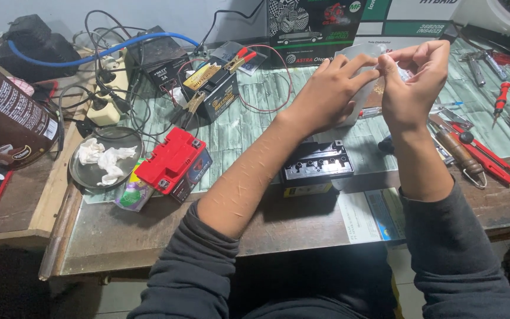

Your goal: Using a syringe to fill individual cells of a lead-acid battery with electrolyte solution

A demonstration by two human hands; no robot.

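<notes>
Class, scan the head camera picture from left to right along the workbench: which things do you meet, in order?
Brown can → metal dish with crumpled tissues → red battery → black battery → left hand → right hand → red screwdriver.

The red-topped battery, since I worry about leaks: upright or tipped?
Tipped. The red-topped battery leans on a crumpled wrapper, its red top slanting toward the metal dish.
</notes>
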